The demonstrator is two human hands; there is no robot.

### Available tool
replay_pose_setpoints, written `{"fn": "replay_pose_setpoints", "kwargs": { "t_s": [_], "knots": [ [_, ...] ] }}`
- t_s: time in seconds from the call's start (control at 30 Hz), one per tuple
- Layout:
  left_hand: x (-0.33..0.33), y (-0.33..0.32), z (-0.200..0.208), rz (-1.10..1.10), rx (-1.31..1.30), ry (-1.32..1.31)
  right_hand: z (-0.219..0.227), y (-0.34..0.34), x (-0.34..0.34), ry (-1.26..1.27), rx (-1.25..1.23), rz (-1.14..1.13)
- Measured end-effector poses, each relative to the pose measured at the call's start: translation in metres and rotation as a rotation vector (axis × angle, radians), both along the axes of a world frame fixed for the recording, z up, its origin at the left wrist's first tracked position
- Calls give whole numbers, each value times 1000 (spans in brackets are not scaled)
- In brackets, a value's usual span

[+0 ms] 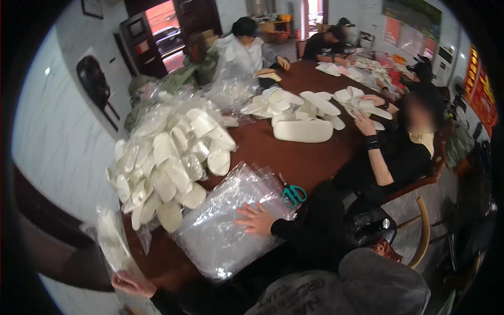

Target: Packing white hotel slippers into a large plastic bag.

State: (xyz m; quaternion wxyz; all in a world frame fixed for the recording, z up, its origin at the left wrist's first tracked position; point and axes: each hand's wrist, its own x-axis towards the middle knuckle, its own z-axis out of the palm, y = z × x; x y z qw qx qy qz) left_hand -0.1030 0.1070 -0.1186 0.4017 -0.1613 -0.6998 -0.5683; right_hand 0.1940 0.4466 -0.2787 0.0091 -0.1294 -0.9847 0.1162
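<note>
From beside the brown table point(257, 147), a person seen from above works with both hands wide apart; the left hand point(132, 284), low at the left by the table's edge, has its fingers closed on the near end of a white slipper point(113, 241) that appears to be wrapped in clear film; whether one slipper or two are inside, I cannot tell.

The slipper's long axis leans up and away to the left from that hand, its far end near the lower end of a heap of white slippers point(170, 157), many in clear plastic; the left hand is the nearer one to it, the right being well apart.

The right hand point(255, 219) lies open, palm down, fingers spread and pointing left, touching a flat stack of clear plastic bags point(210, 233); the stack lies directly beneath this palm, its long axis seeming to slant from upper right to lower left, the held slipper well off to its left.

Teal-handled scissors point(294, 196) rest at the stack's right edge, near the right hand; farther along, a co-worker's hand point(365, 123) reaches among more white slippers point(353, 97).
</note>
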Motion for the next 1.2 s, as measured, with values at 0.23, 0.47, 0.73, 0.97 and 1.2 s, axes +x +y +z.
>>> {"fn": "replay_pose_setpoints", "kwargs": {
  "t_s": [0.23,0.47,0.73,0.97,1.2],
  "knots": [
    [88,81,-12,-457,-112,279,0,4,2,-25,-110,-9],
    [155,119,-70,-980,-881,-13,-124,22,16,149,-875,-73],
    [78,114,-130,-1051,-293,-706,-64,30,6,274,-573,-54],
    [105,124,-166,-738,-791,-392,-18,39,29,381,-262,-4],
    [109,124,-164,-666,-819,-350,60,83,85,362,-78,-532]
  ]
}}
